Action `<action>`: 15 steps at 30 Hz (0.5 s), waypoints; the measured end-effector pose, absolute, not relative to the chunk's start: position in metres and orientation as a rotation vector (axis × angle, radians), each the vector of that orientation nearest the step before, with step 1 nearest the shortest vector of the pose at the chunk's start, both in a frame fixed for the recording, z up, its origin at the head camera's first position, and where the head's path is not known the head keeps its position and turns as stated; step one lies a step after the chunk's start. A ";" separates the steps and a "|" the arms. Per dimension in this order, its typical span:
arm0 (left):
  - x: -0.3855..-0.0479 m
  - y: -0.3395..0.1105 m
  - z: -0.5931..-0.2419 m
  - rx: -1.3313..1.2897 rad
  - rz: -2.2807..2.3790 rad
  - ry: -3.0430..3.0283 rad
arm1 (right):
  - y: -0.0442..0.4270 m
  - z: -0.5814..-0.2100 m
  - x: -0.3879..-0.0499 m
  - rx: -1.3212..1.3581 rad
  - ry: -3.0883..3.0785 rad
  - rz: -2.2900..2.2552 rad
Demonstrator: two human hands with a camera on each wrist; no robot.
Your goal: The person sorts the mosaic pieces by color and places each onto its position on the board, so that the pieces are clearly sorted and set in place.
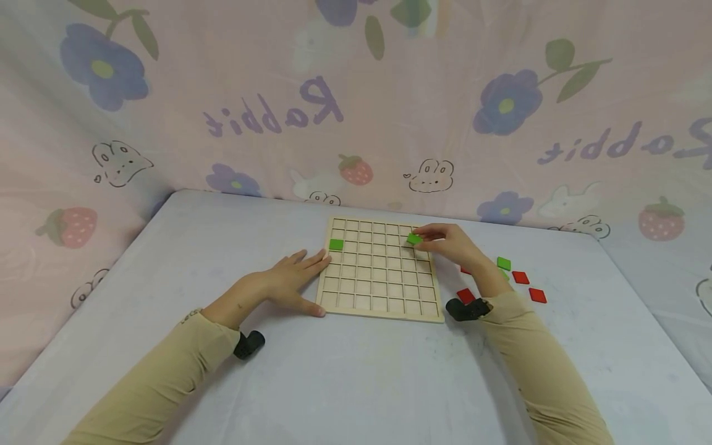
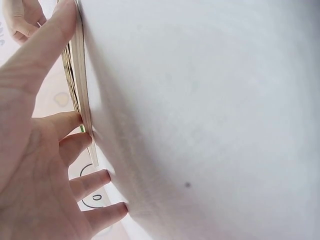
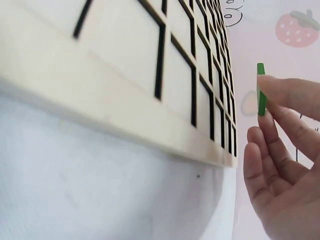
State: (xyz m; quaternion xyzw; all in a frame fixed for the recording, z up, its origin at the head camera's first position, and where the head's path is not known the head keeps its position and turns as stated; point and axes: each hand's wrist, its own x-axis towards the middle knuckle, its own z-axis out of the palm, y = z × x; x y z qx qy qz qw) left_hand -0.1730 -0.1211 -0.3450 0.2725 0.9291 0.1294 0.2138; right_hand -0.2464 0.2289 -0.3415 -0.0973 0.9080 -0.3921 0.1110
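Note:
A pale wooden grid board point(image 1: 380, 313) lies on the table, its surface divided into square cells. One green tile point(image 1: 336, 245) sits in a cell near the left edge. Spread along that edge, my left hand point(image 1: 292, 281) touches the frame with its thumb and some fingertips; in the left wrist view the other fingertips rest on the tabletop. Over the board's upper right part, my right hand point(image 1: 453, 244) pinches another green tile point(image 3: 261, 90) between thumb and fingers. The right wrist view shows this tile edge-on, held above the board.
Right of the board lie loose tiles: a green tile point(image 1: 503, 264), a red tile point(image 1: 520, 277), another red tile point(image 1: 538, 295) and a red tile point(image 1: 465, 296) near the right wrist. The right forearm partly covers others. A printed curtain point(image 1: 378, 142) hangs behind the table point(image 1: 356, 383).

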 end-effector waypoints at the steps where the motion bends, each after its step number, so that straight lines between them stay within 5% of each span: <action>1: -0.173 -0.121 -0.345 0.755 0.359 2.578 | 0.228 -0.342 -0.247 -0.292 2.664 -1.153; 15: -0.173 -0.121 -0.343 0.745 0.365 2.564 | 0.211 -0.343 -0.249 -0.351 2.635 -1.190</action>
